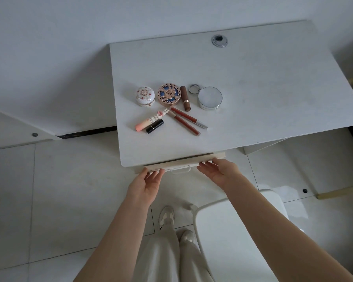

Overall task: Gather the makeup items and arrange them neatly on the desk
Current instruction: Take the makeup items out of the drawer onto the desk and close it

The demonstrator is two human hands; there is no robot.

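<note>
The gathering part looks mostly done: all makeup items that I can see lie on the desk [253, 78] in one loose group around the gold compact [169, 94], which has a blue flower pattern on its lid. Just left of the gold compact stands a white jar [145, 96] with small red flowers. Just right of it lies a brown lipstick [185, 98], and further right a small silver ring [193, 88] and a round silver compact [210, 98]. On the near side of the gold compact lie two red-brown lip pencils [189, 117], a pink tube [149, 122] with a rabbit charm and a black lipstick [155, 126], all at different angles. I judge that the neat arranging is left to do. Well nearer than the gold compact, under the desk edge, the drawer [183, 161] is out only a little. The left hand [149, 180] and the right hand [218, 169] touch its front with straight fingers, slightly apart, gripping nothing.
</note>
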